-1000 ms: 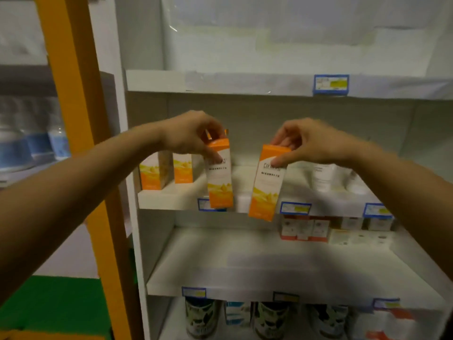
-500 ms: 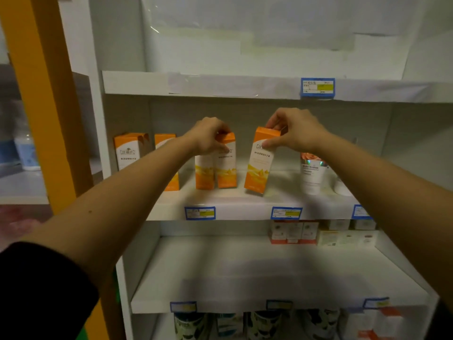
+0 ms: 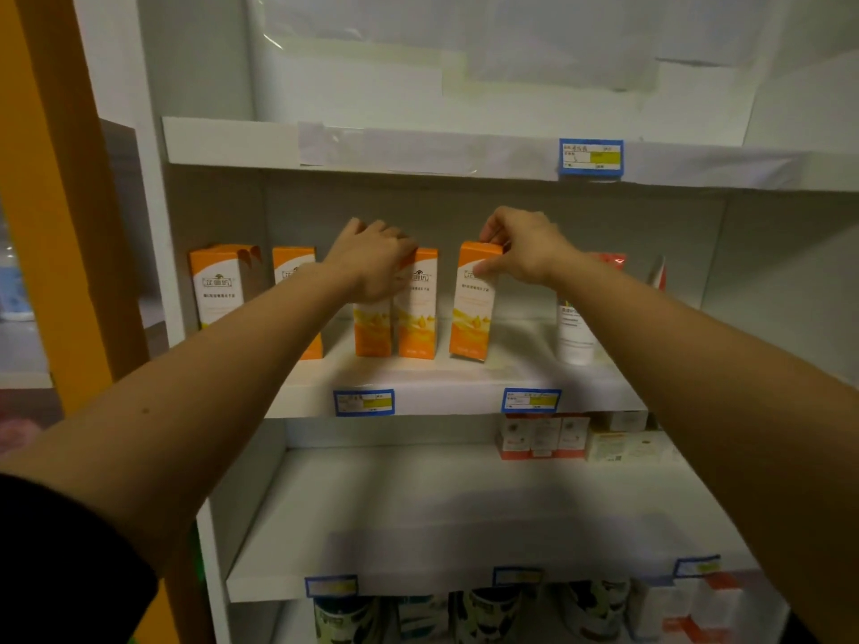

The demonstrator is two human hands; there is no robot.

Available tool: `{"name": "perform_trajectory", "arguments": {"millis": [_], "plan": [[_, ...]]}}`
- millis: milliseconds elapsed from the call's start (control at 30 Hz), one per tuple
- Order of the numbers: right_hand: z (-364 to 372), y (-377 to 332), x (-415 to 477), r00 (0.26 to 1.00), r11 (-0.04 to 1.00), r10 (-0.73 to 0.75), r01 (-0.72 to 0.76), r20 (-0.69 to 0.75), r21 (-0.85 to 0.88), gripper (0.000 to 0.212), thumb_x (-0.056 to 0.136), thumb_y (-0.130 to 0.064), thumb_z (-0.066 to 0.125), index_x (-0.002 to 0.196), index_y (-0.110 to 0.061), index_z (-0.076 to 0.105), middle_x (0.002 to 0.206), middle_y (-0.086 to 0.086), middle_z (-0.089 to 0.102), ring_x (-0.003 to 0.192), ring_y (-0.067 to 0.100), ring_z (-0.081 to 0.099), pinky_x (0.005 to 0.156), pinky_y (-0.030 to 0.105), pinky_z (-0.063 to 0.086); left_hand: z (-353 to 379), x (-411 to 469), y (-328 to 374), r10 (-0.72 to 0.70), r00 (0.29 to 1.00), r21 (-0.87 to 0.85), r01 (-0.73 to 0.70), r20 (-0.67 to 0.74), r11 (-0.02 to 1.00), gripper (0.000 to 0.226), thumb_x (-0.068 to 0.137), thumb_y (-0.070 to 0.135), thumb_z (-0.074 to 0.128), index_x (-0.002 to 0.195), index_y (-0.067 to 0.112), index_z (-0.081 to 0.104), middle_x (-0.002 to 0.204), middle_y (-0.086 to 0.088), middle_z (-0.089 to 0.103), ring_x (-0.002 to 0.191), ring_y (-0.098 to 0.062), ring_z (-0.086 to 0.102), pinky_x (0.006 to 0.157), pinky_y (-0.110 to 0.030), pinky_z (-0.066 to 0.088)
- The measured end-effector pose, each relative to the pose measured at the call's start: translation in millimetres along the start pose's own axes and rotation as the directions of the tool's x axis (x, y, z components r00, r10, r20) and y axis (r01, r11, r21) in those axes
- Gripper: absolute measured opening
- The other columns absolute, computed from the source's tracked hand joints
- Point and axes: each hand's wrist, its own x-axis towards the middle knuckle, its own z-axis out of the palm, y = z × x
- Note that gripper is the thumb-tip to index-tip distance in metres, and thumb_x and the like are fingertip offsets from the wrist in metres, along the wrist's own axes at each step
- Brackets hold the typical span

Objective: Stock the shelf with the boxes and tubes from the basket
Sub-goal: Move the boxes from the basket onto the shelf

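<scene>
L hand grip: left hand (image 3: 372, 260) has its fingers curled down over the tops of a box pair (image 3: 418, 313). The palm hides the top of the nearer-to-wrist box. Can't tell if it squeezes both or just one.
R hand grip: right hand (image 3: 525, 253) pinches the top end of a single box (image 3: 473, 309), thumb on the front face and fingers hooked over the top edge. It's closed tight on the carton.
Gap btwn grips: narrow, w/ bare back wall showing between them.
Where boxes are: all on the mid shelf (image 3: 446, 397), directly below each grip, bases down at the board.
Axis, box pair: long axis vertical, upright, printed fronts toward the cam, the two touching side by side.
Axis, single box: long axis near vertical w/ the top leaning slightly toward the R wrist. It stands apart from the pair.
Count, orange boxes: 5. That's 2 under the L hand, 1 in the R hand and 2 spare boxes (image 3: 216, 285) outboard of the L wrist, one half hidden by the forearm.
Count, tubes: 1 clear, a white tube (image 3: 575, 339) standing cap-up behind the R forearm. A 2nd tip further out is too hidden to tell.
Below the grips: 2 blue price tags (image 3: 365, 402) on the shelf edge, and small cartons (image 3: 541, 434) one level down under the R forearm.
</scene>
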Motion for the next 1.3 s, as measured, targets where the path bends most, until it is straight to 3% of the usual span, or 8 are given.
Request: {"name": "perform_trajectory", "arguments": {"millis": [200, 367, 500, 667, 867, 1033, 1200, 1300], "plan": [[11.7, 8.4, 10.5, 0.999, 0.999, 0.043, -0.044, 0.025, 0.017, 0.033, 0.083, -0.016, 0.065, 0.111, -0.015, 0.05, 0.123, 0.011, 0.056, 0.113, 0.027, 0.054, 0.093, 0.037, 0.048, -5.8, -15.8, -0.4, 0.019, 0.998, 0.019, -0.018, -0.052, 1.0, 0.054, 0.089, 0.031, 0.05, 0.14, 0.018, 0.036, 0.147, -0.006, 0.039, 0.135, -0.024, 0.033, 0.111, -0.04, 0.024], [20.4, 16.8, 10.2, 0.999, 0.998, 0.005, -0.002, 0.042, -0.063, 0.044, 0.086, -0.019, 0.061, 0.126, -0.016, 0.044, 0.129, 0.011, 0.053, 0.117, 0.028, 0.053, 0.099, 0.044, 0.046, -7.3, -31.5, 2.1, 0.054, 0.994, -0.011, -0.056, -0.098, 0.998, 0.048, 0.091, 0.028, 0.047, 0.137, 0.019, 0.04, 0.141, -0.005, 0.048, 0.131, -0.023, 0.04, 0.107, -0.036, 0.029], [20.5, 24.5, -3.4, 0.996, 0.987, -0.063, 0.054, -0.056, -0.15, 0.052, 0.087, -0.026, 0.059, 0.134, -0.015, 0.039, 0.138, 0.01, 0.044, 0.126, 0.028, 0.044, 0.103, 0.043, 0.041, -6.4, -45.3, 7.1, 0.038, 0.997, -0.064, -0.043, -0.074, 0.997, 0.047, 0.092, 0.029, 0.047, 0.137, 0.019, 0.041, 0.143, -0.004, 0.046, 0.133, -0.022, 0.038, 0.108, -0.037, 0.029], [21.7, 35.8, -46.1, 0.968, 0.974, -0.162, 0.126, -0.192, -0.187, 0.043, 0.089, -0.028, 0.056, 0.129, -0.015, 0.044, 0.134, 0.007, 0.048, 0.123, 0.024, 0.045, 0.095, 0.038, 0.042, 7.6, -70.1, 30.4, 0.036, 0.999, -0.137, -0.04, -0.029, 0.99, 0.047, 0.091, 0.028, 0.048, 0.137, 0.019, 0.042, 0.144, -0.003, 0.045, 0.134, -0.021, 0.037, 0.108, -0.037, 0.03], [49.4, 66.6, -119.5, 0.972, 0.967, -0.218, 0.203, -0.089, -0.154, 0.038, 0.09, -0.031, 0.053, 0.125, -0.018, 0.048, 0.128, 0.003, 0.052, 0.118, 0.021, 0.047, 0.09, 0.036, 0.043, 33.8, -113.9, 64.0, 0.057, 0.998, -0.239, -0.06, -0.019, 0.969, 0.053, 0.085, 0.035, 0.049, 0.134, 0.014, 0.047, 0.139, -0.006, 0.051, 0.126, -0.026, 0.046, 0.102, -0.036, 0.037], [103.5, 103.2, -184.9, 0.962, 0.954, -0.272, 0.267, -0.021, -0.136, 0.037, 0.086, -0.029, 0.056, 0.117, -0.01, 0.058, 0.116, 0.011, 0.062, 0.107, 0.031, 0.057, 0.086, 0.039, 0.048, 79.1, -165.7, 99.0, 0.093, 0.993, -0.301, -0.068, 0.071, 0.951, 0.059, 0.083, 0.039, 0.046, 0.134, 0.009, 0.047, 0.138, -0.011, 0.052, 0.127, -0.029, 0.048, 0.103, -0.038, 0.038], [169.7, 129.7, -241.7, 0.967, 0.984, -0.165, 0.174, 0.193, -0.033, 0.034, 0.091, -0.026, 0.053, 0.124, -0.016, 0.053, 0.128, 0.004, 0.056, 0.118, 0.023, 0.049, 0.097, 0.034, 0.042, 144.5, -215.7, 130.5, 0.129, 0.962, -0.335, -0.042, 0.24, 0.941, 0.055, 0.086, 0.035, 0.052, 0.135, 0.011, 0.046, 0.14, -0.008, 0.049, 0.128, -0.026, 0.045, 0.105, -0.035, 0.035], [211.9, 147.7, -273.6, 0.95, 0.987, -0.147, 0.16, 0.277, -0.024, 0.034, 0.09, -0.025, 0.056, 0.121, -0.012, 0.057, 0.123, 0.009, 0.059, 0.113, 0.029, 0.053, 0.09, 0.039, 0.046, 185.8, -245.8, 145.6, 0.152, 0.935, -0.381, -0.02, 0.32, 0.924, 0.057, 0.079, 0.038, 0.047, 0.129, 0.009, 0.053, 0.13, -0.011, 0.058, 0.118, -0.03, 0.053, 0.098, -0.037, 0.041]]}}
